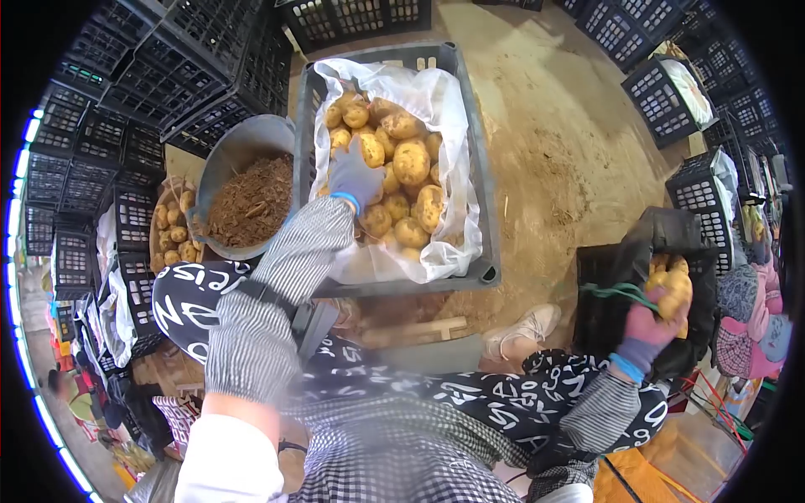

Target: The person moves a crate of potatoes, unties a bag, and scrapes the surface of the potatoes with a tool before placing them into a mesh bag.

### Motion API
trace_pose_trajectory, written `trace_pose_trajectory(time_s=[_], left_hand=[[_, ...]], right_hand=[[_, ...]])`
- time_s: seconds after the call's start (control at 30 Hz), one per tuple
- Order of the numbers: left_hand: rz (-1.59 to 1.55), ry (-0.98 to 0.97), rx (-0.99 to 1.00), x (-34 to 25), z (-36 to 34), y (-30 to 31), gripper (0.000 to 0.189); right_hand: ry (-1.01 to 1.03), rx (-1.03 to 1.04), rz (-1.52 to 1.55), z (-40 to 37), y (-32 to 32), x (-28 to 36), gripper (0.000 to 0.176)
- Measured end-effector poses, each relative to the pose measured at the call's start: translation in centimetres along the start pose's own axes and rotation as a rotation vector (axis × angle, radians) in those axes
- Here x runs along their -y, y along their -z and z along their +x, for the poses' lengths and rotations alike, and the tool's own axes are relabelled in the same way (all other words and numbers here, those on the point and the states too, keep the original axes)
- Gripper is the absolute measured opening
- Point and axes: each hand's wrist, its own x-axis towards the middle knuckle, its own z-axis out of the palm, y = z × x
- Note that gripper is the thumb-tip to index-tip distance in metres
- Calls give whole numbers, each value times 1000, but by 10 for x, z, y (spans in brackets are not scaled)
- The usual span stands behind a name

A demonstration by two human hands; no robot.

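My left hand (356,174), in a grey-purple glove with a blue band at the wrist, rests on the potatoes (411,161) in a crate. Its fingers point forward and touch the potatoes; no potato shows clearly gripped in it. Thin white plastic (457,159) lines the dark crate (480,210). Off to the right, my right hand (652,329), in a pink and purple glove, grips a yellow potato (673,293) over a black bag (605,272). More potatoes show behind that one at the bag's opening. A green cord (616,292) lies by the hand.
Left of the crate stands a grey bucket (204,189) of brown soil or debris, with a sack of potatoes (173,226) beyond it. Stacked black crates (193,63) rise at the left; others (662,96) stand at the right. A dusty floor (545,151) lies between.
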Motion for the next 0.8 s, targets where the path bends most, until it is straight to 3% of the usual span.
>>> trace_pose_trajectory(time_s=[0.03,0.07,0.1,0.13,0.17,0.2,0.23,0.3,0.37,0.4,0.5,0.57,0.6,0.67,0.73,0.8], left_hand=[[11,40,24,-5,8,-2,81],[21,76,48,-10,14,-3,82],[54,58,3,-12,16,-6,80],[-162,43,93,-4,27,-11,77],[-374,38,189,10,38,-14,74],[-584,32,282,18,46,-14,72],[-917,366,487,17,52,-11,61],[-1119,335,685,-12,15,36,54],[-1278,379,882,-56,-34,86,51],[-1329,437,982,-74,-55,103,53],[-1291,277,1200,-92,-103,118,62],[-1258,218,1257,-100,-126,111,63],[-1241,187,1286,-103,-137,109,64],[-1006,-119,944,-104,-155,102,73],[-980,-414,643,-102,-161,88,78],[-1046,-358,690,-96,-160,87,80]], right_hand=[[114,-25,-240,11,22,-15,31],[-17,-41,-173,13,37,-17,29],[25,-7,-176,14,38,-11,29],[68,28,-178,12,34,4,29],[276,127,-254,4,25,15,30],[68,190,144,-7,4,37,33],[-148,173,544,-18,-17,59,35],[-337,263,488,-47,-60,112,38],[-233,477,180,-75,-90,129,40],[-255,590,196,-89,-103,134,41],[-449,981,464,-127,-125,134,62],[-302,1149,443,-150,-139,124,81],[-340,1146,436,-153,-139,128,80],[-409,1146,430,-153,-139,139,78],[-367,1135,349,-153,-139,141,80],[-359,1125,313,-157,-143,137,81]])
